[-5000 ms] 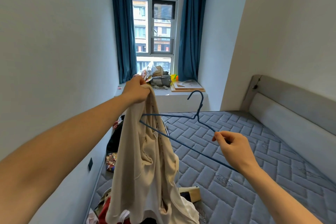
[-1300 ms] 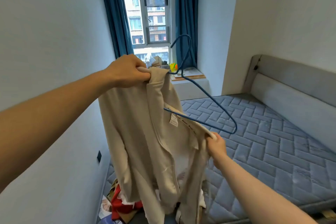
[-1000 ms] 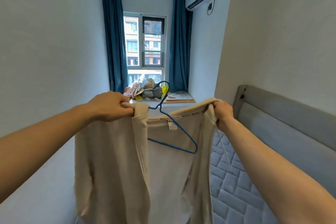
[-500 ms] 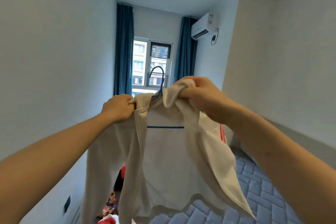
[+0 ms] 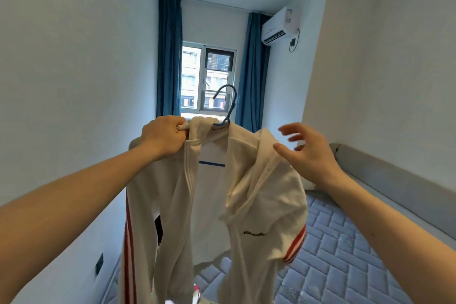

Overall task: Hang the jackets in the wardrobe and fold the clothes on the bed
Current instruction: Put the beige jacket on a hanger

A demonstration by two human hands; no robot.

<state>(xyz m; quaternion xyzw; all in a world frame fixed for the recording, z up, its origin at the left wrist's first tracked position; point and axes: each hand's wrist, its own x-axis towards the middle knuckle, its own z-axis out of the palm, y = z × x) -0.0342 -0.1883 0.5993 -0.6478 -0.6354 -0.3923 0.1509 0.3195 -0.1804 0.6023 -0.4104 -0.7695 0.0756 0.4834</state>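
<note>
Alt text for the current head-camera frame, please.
The left hand grips the shoulder of a cream jacket hung on a blue hanger, held up before a window. The right hand hovers open beside the jacket's other shoulder, above the bed.

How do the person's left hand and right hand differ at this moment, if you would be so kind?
The left hand is curled tight, pinching the cream jacket at its shoulder, while the right hand is spread open with straight fingers and holds nothing. The left hand bears the jacket's weight on the blue hanger; the right hand hovers beside the jacket's other shoulder. Both hands are bare and raised to about the same height.
</note>
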